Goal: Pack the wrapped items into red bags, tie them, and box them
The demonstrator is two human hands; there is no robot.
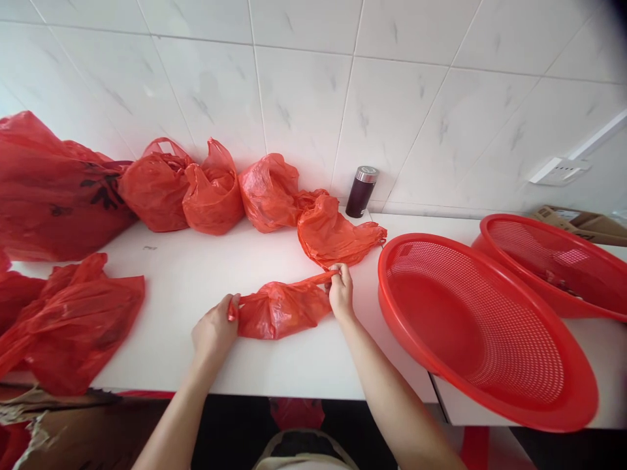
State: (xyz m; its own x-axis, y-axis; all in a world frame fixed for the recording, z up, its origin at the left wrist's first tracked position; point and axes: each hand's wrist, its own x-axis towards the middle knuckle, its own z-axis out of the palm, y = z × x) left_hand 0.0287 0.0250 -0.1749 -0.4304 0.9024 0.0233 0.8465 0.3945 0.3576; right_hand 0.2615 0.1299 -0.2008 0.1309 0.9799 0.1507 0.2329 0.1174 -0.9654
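Observation:
A red plastic bag [280,311] lies on the white table in front of me, with something bulky inside that I cannot make out. My left hand [215,328] is closed on the bag's left end. At the right, my right hand [341,292] pinches a stretched strip of the same bag, pulled up and outward. Just behind that hand sits another red plastic bag [336,232], bunched up and close to my fingertips.
Several filled red bags [214,196] line the tiled wall, beside a dark thermos [362,191]. A red plastic basket [421,346] stands at my right, with a second basket [514,228] behind it. More red bags [83,320] lie at the left. A torn cardboard box [88,431] is below the table edge.

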